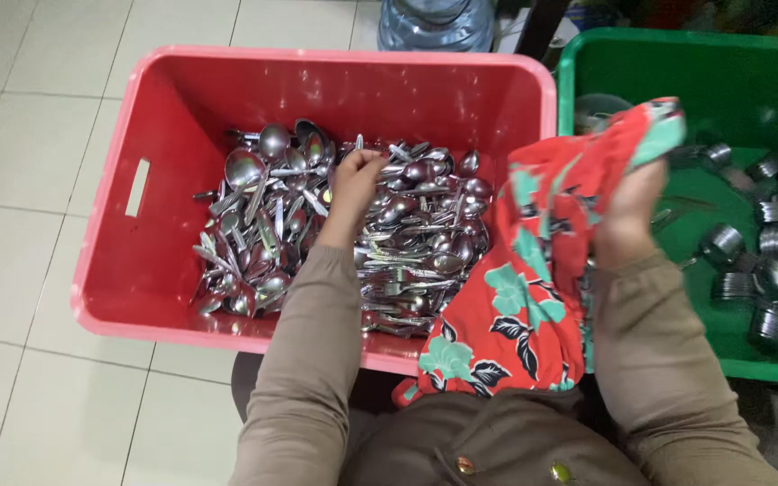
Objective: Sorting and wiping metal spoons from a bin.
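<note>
cutlery (407,234) in left crate (164,270) | cups (776,261) in right crate (767,369) | crates side by side

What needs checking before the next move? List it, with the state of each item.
1. Left hand has a piece of cutlery in its grip: ok, the fingers pinch one thin metal piece above the pile.
2. Which kind of piece it is: cannot tell, only a thin end shows.
3. Right hand holds the floral cloth: ok, the cloth is bunched in the hand and drapes down over the crate edge.
4. Red crate has cutlery within reach: ok, spoons and forks are heaped in it.
5. Green crate has bare room: ok, its far part is bare; metal pieces lie along its right side.
6. Held piece is free of the pile: cannot tell.
</note>
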